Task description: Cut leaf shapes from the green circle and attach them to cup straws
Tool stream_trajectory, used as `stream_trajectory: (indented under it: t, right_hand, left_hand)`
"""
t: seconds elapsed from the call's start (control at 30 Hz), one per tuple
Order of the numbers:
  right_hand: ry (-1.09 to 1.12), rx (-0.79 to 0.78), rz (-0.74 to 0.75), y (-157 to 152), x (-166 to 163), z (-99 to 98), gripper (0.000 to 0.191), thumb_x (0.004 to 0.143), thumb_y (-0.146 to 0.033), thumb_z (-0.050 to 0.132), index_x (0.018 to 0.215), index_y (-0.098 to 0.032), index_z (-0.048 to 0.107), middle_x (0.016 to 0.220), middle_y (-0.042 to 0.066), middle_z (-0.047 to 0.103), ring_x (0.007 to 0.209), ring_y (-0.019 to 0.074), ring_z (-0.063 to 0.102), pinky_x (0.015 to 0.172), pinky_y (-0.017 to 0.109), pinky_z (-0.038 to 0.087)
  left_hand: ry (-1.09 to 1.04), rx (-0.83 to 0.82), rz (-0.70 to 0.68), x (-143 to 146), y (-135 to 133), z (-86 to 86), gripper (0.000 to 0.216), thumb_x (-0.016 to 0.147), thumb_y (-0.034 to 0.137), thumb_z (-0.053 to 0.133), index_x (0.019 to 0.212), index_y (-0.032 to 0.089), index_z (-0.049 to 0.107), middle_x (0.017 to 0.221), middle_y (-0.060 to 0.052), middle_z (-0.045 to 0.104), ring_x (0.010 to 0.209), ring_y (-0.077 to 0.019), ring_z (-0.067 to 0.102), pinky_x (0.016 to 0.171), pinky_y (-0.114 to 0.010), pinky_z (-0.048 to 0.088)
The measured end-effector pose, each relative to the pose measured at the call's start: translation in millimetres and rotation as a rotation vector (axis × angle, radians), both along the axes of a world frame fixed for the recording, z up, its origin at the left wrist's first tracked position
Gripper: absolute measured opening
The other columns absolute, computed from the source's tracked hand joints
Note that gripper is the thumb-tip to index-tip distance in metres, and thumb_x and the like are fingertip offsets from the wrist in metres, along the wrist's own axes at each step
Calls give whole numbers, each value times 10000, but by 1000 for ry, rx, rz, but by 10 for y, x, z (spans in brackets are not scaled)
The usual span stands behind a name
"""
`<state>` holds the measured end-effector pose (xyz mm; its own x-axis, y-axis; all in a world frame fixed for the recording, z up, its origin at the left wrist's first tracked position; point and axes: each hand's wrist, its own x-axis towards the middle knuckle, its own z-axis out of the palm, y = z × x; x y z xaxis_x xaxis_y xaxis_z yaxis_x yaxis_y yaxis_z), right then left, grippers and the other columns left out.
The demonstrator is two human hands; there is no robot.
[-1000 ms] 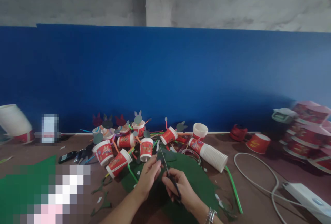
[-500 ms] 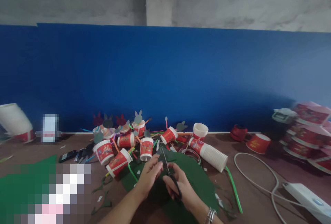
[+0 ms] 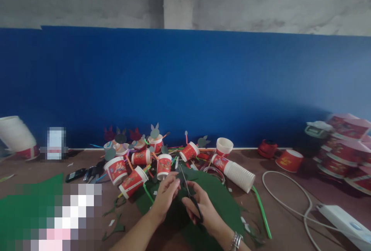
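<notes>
Currently, lower centre — right hand [image 3: 204, 206] gripping scissors [image 3: 188, 190] | left hand [image 3: 165, 196] pinching felt [image 3: 223, 199] | mid-cut — next snip needs taut felt.

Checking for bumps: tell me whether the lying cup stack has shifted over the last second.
No. The cup stack lies where it did, at the same gap from the power strip to its right.

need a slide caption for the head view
Right hand holds black-handled scissors to dark green felt sheet steadied by left hand, beside red paper cups.
</notes>
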<state>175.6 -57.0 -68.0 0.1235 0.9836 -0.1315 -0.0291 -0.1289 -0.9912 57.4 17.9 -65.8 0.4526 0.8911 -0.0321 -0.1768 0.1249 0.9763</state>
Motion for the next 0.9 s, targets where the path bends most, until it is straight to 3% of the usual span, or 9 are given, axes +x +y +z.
stream_trajectory:
  t: [0.27,0.43,0.9]
  right_hand:
    - [18,2,23,-9,-9,-27,625,686,-451,666,1158,-143,397,440,-91,525,310,49,387,299,130,282]
    - [36,23,27,-13,-4,-60,619,695,-438,663,1164,-151,379,455,-93,526,336,47,401,311,124,275]
    - [1,9,43,3,14,-30,614,665,-504,675,1093,-143,424,425,-99,495,300,47,361,295,140,272]
  left_hand:
    - [-3,110,-102,0,-51,61,288,748,418,606,883,168,647,593,54,396,491,-68,297,458,-206,238]
    - [-20,84,-174,-13,-39,103,261,717,376,631,881,176,665,626,42,426,511,-73,331,472,-208,254]
    - [-21,17,-93,-10,-13,48,357,663,438,671,863,144,643,528,77,354,449,-46,259,431,-201,168]
